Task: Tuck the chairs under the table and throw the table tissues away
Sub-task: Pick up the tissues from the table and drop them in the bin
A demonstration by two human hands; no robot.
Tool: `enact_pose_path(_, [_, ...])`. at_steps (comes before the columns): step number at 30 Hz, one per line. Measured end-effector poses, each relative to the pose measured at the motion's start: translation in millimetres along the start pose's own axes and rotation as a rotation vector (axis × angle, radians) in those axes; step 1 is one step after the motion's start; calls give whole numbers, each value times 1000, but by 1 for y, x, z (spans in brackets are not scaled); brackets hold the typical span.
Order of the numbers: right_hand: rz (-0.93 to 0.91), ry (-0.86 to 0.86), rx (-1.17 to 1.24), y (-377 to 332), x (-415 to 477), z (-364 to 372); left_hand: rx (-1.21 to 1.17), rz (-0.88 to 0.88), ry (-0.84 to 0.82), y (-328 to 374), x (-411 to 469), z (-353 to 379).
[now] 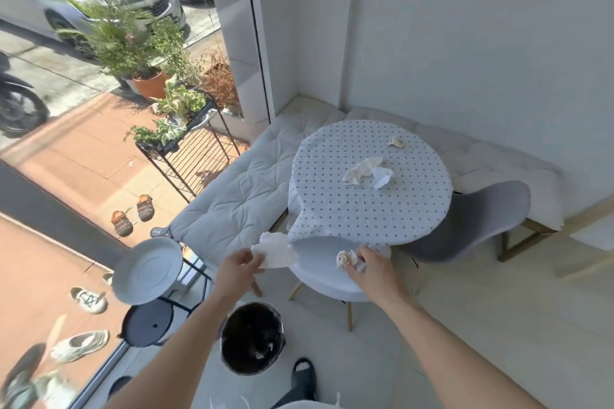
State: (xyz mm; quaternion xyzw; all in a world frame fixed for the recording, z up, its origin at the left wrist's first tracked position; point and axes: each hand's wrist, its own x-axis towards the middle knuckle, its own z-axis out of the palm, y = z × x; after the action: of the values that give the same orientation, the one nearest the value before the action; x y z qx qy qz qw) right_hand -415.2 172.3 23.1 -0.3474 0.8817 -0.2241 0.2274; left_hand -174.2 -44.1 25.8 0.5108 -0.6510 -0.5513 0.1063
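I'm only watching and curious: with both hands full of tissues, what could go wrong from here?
1. The flat tissue in the left hand is pinched only by its edge, so it might flutter past the bin onto the floor.
2. The right hand grips several crumpled tissues; one might slip out on the way.
3. More tissues lie on the table, one at its far side, easily overlooked.

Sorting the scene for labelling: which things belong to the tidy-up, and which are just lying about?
Job: tissues on the table, tissue in left hand, crumpled tissue in right hand, two chairs, bin.
Lying about: shoes, potted plants, plate.
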Motion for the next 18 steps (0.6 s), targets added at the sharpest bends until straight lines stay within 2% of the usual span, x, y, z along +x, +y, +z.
enact_pose_path(11, [-123, -195, 31, -53, -63, 97, -34, -128, 117, -87, -87, -71])
enact_pose_path(18, [-102, -247, 48, -97, -80, 146, -61, -183, 118, -133, -91, -119])
